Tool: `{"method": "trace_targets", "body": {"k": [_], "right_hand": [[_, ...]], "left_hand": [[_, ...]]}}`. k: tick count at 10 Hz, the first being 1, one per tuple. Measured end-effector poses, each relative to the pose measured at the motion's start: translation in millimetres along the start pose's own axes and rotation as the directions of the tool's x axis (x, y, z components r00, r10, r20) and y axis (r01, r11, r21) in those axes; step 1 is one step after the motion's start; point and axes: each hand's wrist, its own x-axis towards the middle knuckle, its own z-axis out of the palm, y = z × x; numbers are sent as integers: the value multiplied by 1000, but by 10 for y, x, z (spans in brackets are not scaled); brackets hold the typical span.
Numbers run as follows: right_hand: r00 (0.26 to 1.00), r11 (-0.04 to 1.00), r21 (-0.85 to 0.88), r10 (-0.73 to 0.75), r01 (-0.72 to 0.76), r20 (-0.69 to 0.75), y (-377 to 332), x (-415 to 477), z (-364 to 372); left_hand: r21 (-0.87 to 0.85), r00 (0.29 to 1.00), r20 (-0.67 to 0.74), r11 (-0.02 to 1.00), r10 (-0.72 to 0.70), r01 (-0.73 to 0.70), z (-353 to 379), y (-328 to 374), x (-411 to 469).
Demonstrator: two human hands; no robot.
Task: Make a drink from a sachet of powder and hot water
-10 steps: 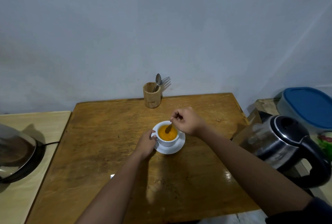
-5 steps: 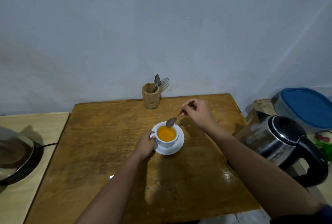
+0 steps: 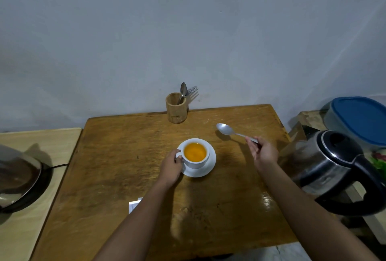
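Observation:
A white cup (image 3: 195,163) full of orange drink stands on a white saucer (image 3: 210,168) in the middle of the wooden table (image 3: 125,177). My left hand (image 3: 171,167) grips the cup's handle on its left side. My right hand (image 3: 263,152) holds a metal spoon (image 3: 226,130) by its handle, to the right of the cup, with the bowl just above the table. A white sachet (image 3: 133,205) peeks out beside my left forearm.
A wooden holder (image 3: 176,107) with a spoon and fork stands at the table's far edge by the wall. A steel and black kettle (image 3: 334,168) is at the right, a blue-lidded container (image 3: 359,120) behind it. A dark lidded pan (image 3: 18,179) sits on the left counter.
My right hand lifted the spoon out of the cup and carried it right and down toward the table. My left hand stayed on the cup's handle.

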Motion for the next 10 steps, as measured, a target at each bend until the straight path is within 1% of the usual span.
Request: {"method": "trace_targets", "body": {"k": [1, 2, 3, 4, 5, 6, 7, 8, 9, 10], "right_hand": [[993, 998, -57, 29, -36, -119, 143, 37, -226], [985, 997, -63, 29, -41, -172, 332, 68, -398], [987, 989, -131, 47, -67, -152, 492, 74, -494], [991, 884, -462, 8, -71, -137, 612, 96, -579], [993, 499, -864, -122, 64, 3, 667, 66, -621], [975, 287, -936, -139, 205, 171, 698, 61, -643], [943, 198, -927, -166, 317, 287, 739, 51, -633], [914, 97, -918, -182, 385, 364, 790, 93, -642], [904, -26, -917, -158, 399, 397, 796, 107, -602], [864, -197, -888, -219, 416, 453, 774, 139, -614]], "left_hand": [[-25, 1000, -23, 1000, 13, -14, 23, -6, -14], [-27, 998, -58, 999, 22, -23, 46, -33, -11], [-38, 993, -114, 999, 25, -29, 62, -30, -46], [-78, 985, -170, 996, 21, -34, 80, -20, -89], [-109, 982, -189, 993, 15, -36, 94, -11, -113], [-119, 981, -194, 993, -1, -23, 98, -19, -109], [-115, 982, -190, 993, -14, -8, 95, 10, -119], [-118, 982, -186, 993, -28, 6, 107, 14, -111], [-105, 983, -182, 995, -15, -5, 79, 71, -155], [-36, 964, -265, 999, 4, -14, 72, -3, -223]]}}
